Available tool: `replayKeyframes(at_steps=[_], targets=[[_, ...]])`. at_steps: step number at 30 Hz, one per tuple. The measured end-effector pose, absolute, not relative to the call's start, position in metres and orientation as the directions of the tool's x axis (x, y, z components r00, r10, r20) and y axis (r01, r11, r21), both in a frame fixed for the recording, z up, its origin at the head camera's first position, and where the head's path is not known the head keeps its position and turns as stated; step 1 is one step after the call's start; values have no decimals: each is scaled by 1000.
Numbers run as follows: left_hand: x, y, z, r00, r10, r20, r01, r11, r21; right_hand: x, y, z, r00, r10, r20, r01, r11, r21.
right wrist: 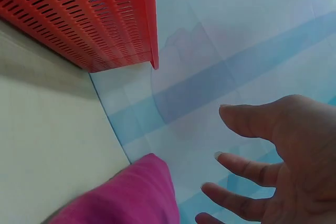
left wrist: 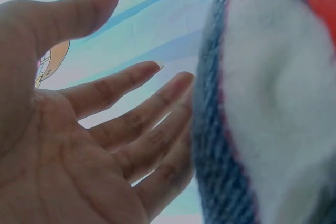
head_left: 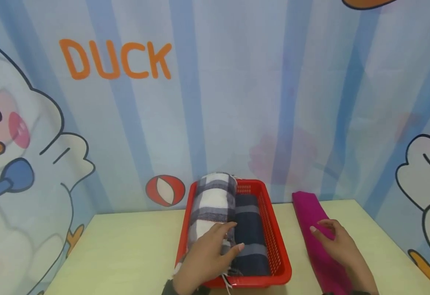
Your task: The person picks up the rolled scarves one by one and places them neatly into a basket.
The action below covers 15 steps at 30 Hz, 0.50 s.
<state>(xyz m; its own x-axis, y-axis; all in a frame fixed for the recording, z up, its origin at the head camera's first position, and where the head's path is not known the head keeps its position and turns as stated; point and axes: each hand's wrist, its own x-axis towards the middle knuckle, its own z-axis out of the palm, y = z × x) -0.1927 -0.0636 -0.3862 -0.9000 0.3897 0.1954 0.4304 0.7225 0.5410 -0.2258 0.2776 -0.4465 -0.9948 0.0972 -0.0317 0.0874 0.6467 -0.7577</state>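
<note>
A red plastic basket [head_left: 282,262] stands on the table with two rolled cloths in it. The left roll is a white and grey plaid cloth [head_left: 215,192] with fringe; the right one is a dark navy cloth [head_left: 250,229] with grey stripes. My left hand [head_left: 209,254] hovers over the front of the plaid roll, fingers spread and relaxed, holding nothing. To the right of the basket lies a long magenta cloth roll [head_left: 311,217]. Above it is my right hand [head_left: 342,246], fingers loosely bent and apart, with nothing between them; the right wrist view shows the magenta roll [right wrist: 131,192] below the hand.
The pale table [head_left: 134,246] extends to both sides of the basket. Behind it hangs a blue striped backdrop [head_left: 237,102] with duck drawings, which also covers the left and right sides. The basket's slotted side [right wrist: 89,19] faces the right hand.
</note>
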Motion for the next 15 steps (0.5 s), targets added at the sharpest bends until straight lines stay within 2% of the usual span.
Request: replayKeyframes(at_steps=[5, 15], targets=[[-193, -59, -388, -904, 388, 180, 419, 716, 558, -227, 280, -452, -995, 101, -26, 84, 635, -768], [-192, -41, -385, -861, 455, 226, 497, 661, 562, -226, 296, -457, -993, 115, -32, 97, 622, -777]])
